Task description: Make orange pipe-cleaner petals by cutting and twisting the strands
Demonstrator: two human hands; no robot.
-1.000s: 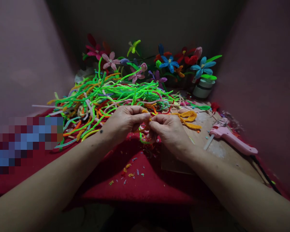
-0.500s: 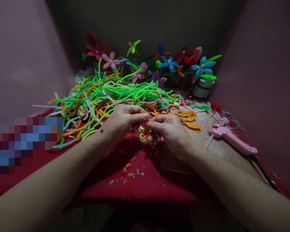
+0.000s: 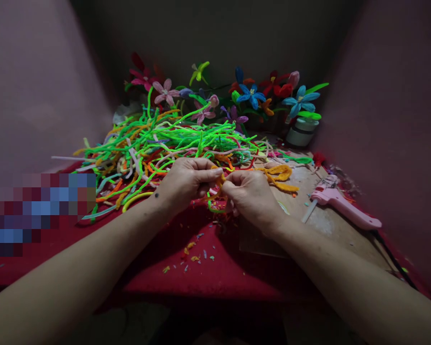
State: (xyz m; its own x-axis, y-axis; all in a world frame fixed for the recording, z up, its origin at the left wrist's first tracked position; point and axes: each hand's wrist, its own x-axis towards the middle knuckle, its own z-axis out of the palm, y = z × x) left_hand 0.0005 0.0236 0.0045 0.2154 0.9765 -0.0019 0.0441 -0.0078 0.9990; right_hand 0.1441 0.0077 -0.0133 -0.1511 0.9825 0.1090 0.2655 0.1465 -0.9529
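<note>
My left hand [image 3: 188,181] pinches an orange pipe cleaner [image 3: 221,179] between thumb and forefinger, near the middle of the view. Close on its right, my right hand [image 3: 250,194] grips the same orange piece, its fingers curled together. A small loop of the orange strand shows between the fingertips; the rest is partly hidden by the fingers. Just beyond my right hand, orange looped petals [image 3: 280,173] lie on a board. Behind both hands spreads a tangled heap of pipe cleaners [image 3: 187,136], mostly bright green.
A pink glue gun [image 3: 345,203] lies on the brown board [image 3: 337,239] at the right. Fuzzy flowers [image 3: 251,96] stand at the back, near a white jar [image 3: 301,133]. Coloured scraps [image 3: 194,258] dot the red cloth [image 3: 158,278]. A blurred-out patch covers the left edge.
My right hand has turned slightly, its fingers drawn in more tightly. The orange strand between the hands now shows as a small loop. Both hands remain close together.
</note>
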